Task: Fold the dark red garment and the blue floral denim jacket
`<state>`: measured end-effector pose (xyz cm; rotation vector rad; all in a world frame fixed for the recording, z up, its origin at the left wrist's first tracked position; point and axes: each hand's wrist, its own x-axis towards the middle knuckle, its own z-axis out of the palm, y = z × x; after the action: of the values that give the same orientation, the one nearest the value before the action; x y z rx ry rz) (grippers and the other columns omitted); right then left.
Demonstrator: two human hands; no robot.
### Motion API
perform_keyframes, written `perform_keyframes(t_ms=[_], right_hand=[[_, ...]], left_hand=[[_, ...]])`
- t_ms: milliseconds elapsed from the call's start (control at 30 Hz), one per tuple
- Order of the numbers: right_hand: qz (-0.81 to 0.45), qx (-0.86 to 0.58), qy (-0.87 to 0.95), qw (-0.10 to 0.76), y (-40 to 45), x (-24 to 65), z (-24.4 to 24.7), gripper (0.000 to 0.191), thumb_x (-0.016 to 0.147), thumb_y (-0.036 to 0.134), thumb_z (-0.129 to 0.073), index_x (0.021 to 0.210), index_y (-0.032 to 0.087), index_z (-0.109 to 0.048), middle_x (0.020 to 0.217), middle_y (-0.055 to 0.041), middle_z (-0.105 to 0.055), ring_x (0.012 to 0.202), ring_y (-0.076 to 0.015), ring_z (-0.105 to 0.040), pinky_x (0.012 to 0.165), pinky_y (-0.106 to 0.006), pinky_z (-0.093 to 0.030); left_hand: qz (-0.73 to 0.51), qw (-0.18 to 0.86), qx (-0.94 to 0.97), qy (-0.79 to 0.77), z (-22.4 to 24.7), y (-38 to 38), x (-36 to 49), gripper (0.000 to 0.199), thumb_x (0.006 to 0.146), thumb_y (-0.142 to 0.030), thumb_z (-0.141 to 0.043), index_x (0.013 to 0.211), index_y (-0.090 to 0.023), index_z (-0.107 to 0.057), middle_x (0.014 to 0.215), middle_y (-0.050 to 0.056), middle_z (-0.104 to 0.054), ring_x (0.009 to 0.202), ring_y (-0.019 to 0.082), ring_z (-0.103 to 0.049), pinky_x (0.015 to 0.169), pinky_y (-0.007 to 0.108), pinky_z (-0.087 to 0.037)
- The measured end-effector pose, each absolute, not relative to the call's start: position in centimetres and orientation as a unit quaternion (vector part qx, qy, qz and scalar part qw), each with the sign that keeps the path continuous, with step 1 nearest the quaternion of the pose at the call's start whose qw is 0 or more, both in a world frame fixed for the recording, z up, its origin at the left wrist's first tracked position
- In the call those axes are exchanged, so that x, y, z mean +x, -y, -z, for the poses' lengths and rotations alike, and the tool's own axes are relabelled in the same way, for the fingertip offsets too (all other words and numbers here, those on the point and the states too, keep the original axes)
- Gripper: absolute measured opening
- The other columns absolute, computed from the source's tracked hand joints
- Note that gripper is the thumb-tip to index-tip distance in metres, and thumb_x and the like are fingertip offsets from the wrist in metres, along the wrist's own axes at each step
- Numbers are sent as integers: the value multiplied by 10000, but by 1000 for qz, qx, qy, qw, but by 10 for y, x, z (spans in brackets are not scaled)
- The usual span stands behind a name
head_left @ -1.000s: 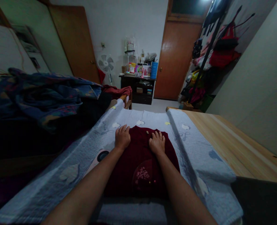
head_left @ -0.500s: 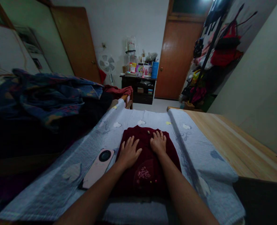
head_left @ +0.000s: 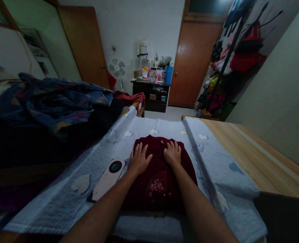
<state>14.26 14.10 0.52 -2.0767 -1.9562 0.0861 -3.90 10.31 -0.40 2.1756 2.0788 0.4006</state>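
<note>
A folded dark red garment [head_left: 156, 168] lies on the pale blue patterned cloth [head_left: 215, 162], with a small tag near its top edge and a pink floral design lower down. My left hand [head_left: 139, 160] rests flat on the garment's upper left part, fingers spread. On its upper right part lies my right hand [head_left: 172, 154], palm down, with its fingers slightly apart and a little bent. Neither hand grips anything. Just left of my left forearm is a pink phone [head_left: 108, 180] with a round black camera area.
Rumpled blue patterned fabric [head_left: 53, 101] is heaped at the left on dark cloth. A bare wooden board [head_left: 250, 152] extends along the right. Beyond the cloth stand a fan [head_left: 117, 69], a dark cabinet [head_left: 149, 106] and a closed door [head_left: 192, 64]. Bags hang at the right.
The whole view has shifted slightly. My left hand's fingers are a little closer together; both hands stay on the garment, which keeps its folded shape.
</note>
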Motion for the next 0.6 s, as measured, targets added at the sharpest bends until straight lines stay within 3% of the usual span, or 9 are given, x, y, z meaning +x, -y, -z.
perform_keyframes(t_ms=[333, 600], right_hand=[[-31, -721, 677, 142, -142, 142, -4, 525, 921, 313, -360, 1408, 172, -497, 1539, -66, -375, 1458, -268, -198, 1165, -464, -127], [-28, -724, 676, 137, -142, 143, -4, 524, 916, 308, -361, 1406, 184, -499, 1546, -61, -364, 1458, -255, -196, 1164, -453, -119]], left_hand=[[-110, 63, 706, -697, 4, -117, -45, 641, 961, -528, -309, 1535, -260, -210, 1630, 107, -106, 1489, 291, -131, 1123, 545, -280], [-126, 47, 693, -708, 9, -128, -50, 619, 967, -523, -269, 1534, -283, -204, 1618, 102, -176, 1461, 302, -230, 1103, 621, -271]])
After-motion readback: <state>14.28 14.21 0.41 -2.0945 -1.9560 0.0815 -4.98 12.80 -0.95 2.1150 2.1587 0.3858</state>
